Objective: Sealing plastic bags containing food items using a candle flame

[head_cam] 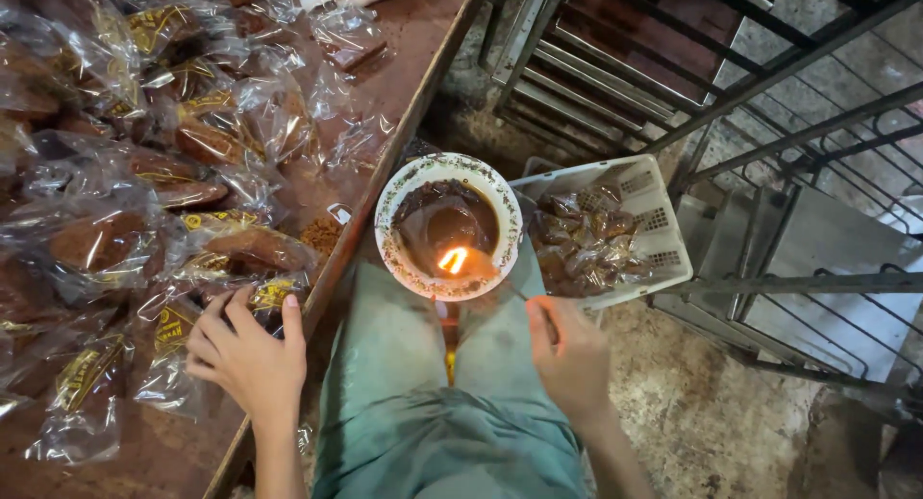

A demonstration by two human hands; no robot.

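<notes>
My left hand [245, 355] rests on the table's near edge, fingers spread over a clear plastic packet with a yellow label [173, 331] that holds a brown baked piece. My right hand [569, 350] hovers over my right knee, fingers closed on a thin metal stick [524, 294] that points toward a round white-rimmed bowl [447, 225]. The bowl sits between my knees, dark inside, with a small flame [453, 260] burning at its near edge.
Several wrapped brown pieces [144, 143] cover the reddish table [404, 37] at left. A white plastic basket [663, 215] with more wrapped pieces stands right of the bowl. Metal racks [731, 86] rise at the right and back. The floor [702, 412] is rough concrete.
</notes>
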